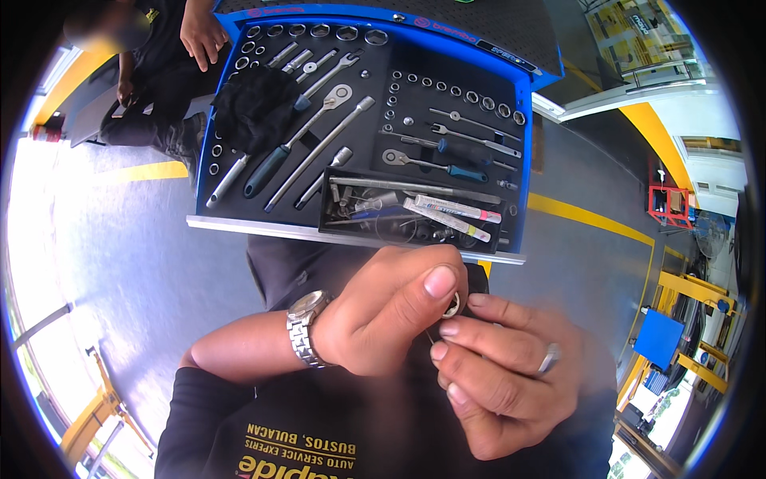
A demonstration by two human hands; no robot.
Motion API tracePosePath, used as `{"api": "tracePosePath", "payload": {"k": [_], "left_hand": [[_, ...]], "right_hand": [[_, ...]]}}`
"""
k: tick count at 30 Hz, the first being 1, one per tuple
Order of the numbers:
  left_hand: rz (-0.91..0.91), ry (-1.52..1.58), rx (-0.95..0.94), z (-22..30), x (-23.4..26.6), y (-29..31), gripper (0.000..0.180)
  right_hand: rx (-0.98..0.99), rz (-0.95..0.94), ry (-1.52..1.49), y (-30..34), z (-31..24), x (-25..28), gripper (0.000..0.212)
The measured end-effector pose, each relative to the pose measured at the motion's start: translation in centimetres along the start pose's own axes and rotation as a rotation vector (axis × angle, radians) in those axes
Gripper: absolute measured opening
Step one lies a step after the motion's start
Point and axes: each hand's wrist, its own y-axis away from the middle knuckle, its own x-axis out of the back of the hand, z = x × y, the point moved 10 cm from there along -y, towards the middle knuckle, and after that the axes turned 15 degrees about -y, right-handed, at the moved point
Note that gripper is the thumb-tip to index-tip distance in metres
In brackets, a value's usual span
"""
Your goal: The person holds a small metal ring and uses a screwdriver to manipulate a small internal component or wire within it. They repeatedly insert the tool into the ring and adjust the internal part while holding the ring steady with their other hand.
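Observation:
In front of my chest both hands come together around a small shiny metal piece with a rounded, ring-like end (452, 306). My left hand (383, 307), with a metal-banded watch (303, 323) on its wrist, is closed, its thumb pressed over the piece. From the right, my right hand (511, 363), wearing a ring (549, 359), has its fingertips drawn together at the lower side of the piece. A thin, wire-like part (432, 338) shows by those fingertips. Most of the piece is hidden by my fingers, so its exact kind cannot be told.
Beyond my hands is an open blue tool drawer (523, 160) with sockets, ratchets (267, 172) and extension bars in foam. A black cloth (255, 108) lies on its left. A black tray (325, 211) holds loose bits and tubes. Another person's hand (203, 36) rests near the far left corner.

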Motion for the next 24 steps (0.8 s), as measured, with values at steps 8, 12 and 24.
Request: {"api": "tracePosePath", "payload": {"k": [8,12,24], "left_hand": [[-0.142,0.159,-0.045,1.2,-0.2,0.0,0.058],[-0.195,0.309,-0.013,2.0,-1.3,-0.1,0.074],[-0.239,0.273,-0.212,2.7,-1.9,-0.2,0.027]], "right_hand": [[-0.045,0.082,-0.142,0.9,0.6,1.4,0.026],[-0.21,0.411,-0.524,3.2,3.5,3.7,0.017],[-0.215,0.722,-0.578,4.0,2.9,4.4,0.016]]}}
